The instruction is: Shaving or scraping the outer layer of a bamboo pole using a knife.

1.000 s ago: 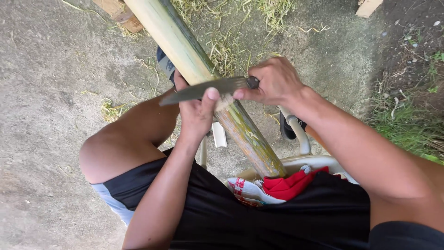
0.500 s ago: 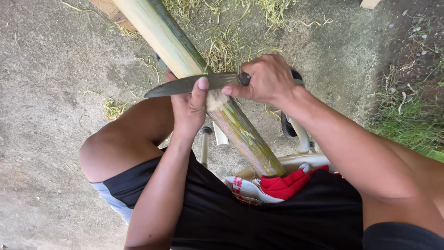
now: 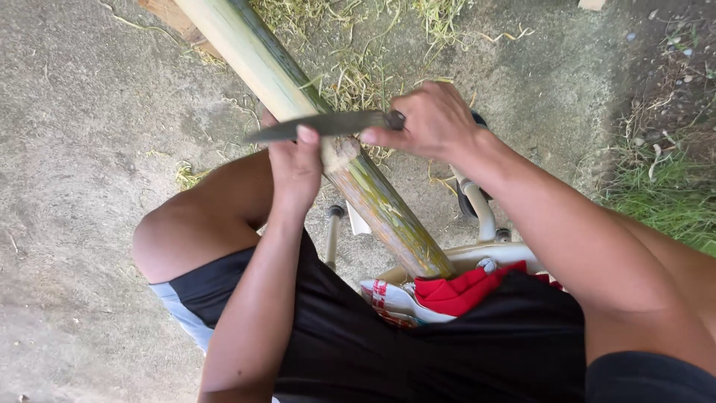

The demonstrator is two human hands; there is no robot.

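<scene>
A long green-yellow bamboo pole (image 3: 388, 213) runs from the top left down between my knees. Across it lies a dark knife blade (image 3: 328, 124), edge against a pale shaved patch of the pole. My right hand (image 3: 432, 123) is closed around the knife's handle. My left hand (image 3: 294, 168) presses on the back of the blade with its fingers and thumb, beside the pole. I sit with black shorts and bare knees on either side of the pole.
A white metal-framed seat (image 3: 477, 224) with red and white cloth (image 3: 455, 291) is under me. Concrete ground (image 3: 74, 149) spreads to the left. Dry shavings (image 3: 358, 75) lie beyond the pole, grass (image 3: 664, 194) at right, a wooden block (image 3: 168, 15) at top.
The knife and both hands have slid up the pole away from me, and a pale scraped patch shows under the blade.
</scene>
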